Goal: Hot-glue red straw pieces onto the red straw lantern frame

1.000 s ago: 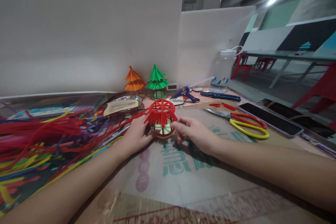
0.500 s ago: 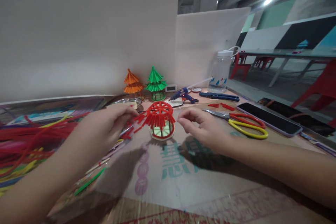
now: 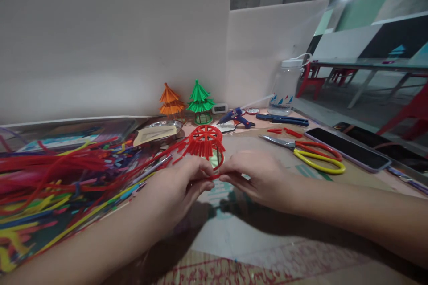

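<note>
A small red pavilion model point(image 3: 204, 141) made of stick pieces stands on the cardboard mat point(image 3: 254, 240), just behind my hands. My left hand point(image 3: 177, 187) and my right hand point(image 3: 257, 176) meet in front of it, fingertips pinched together. Between them they hold a short red stick piece point(image 3: 214, 177). Both hands hover close to the mat, with the model's base partly hidden behind my fingers.
A heap of coloured sticks point(image 3: 56, 178) fills the left. Behind stand an orange model point(image 3: 170, 100), a green model point(image 3: 199, 100), a metal dish point(image 3: 165, 125), a blue glue gun point(image 3: 236, 118) and a clear jar point(image 3: 284, 87). Scissors point(image 3: 310, 153) and a phone point(image 3: 347, 149) lie right.
My hands let go of the model, the left hand reached to the stick heap, then both came together in front of the model, pinching a short red piece.
</note>
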`<state>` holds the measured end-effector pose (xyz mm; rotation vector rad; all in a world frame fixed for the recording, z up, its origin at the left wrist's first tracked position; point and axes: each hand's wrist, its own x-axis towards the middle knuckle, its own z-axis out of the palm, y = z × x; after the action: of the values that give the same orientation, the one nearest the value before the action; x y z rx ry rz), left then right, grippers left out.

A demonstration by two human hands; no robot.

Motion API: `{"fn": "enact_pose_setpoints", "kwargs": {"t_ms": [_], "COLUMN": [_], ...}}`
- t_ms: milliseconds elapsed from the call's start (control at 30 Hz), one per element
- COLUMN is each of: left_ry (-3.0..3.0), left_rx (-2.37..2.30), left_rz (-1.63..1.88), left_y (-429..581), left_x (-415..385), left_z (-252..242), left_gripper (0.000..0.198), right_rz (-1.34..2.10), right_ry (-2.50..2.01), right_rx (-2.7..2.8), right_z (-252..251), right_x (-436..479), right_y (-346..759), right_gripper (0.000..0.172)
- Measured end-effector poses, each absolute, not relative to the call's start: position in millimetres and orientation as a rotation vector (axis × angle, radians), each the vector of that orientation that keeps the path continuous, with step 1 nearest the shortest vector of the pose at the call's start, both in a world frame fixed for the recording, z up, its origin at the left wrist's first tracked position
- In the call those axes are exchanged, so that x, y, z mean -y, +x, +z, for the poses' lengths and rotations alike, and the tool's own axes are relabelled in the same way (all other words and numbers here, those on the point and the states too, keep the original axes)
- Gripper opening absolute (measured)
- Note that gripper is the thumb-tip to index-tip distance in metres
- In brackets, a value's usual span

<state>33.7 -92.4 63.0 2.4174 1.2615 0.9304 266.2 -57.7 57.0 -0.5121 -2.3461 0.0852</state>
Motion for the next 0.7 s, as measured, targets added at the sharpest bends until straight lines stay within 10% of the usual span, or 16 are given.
{"fn": "enact_pose_setpoints", "kwargs": {"t_ms": [700], "left_ry": [2.647], "left_rx": [-1.197], "left_rz": [0.872], "left_y": [29], "left_x": [93], "left_z": [72], "left_gripper": [0.022], "right_rz": [0.08], "right_ry": [-0.543], "right_rx": [2.362], "right_z": [59], "right_x": [62], "right_y": [268], "right_gripper": [0.021]}}
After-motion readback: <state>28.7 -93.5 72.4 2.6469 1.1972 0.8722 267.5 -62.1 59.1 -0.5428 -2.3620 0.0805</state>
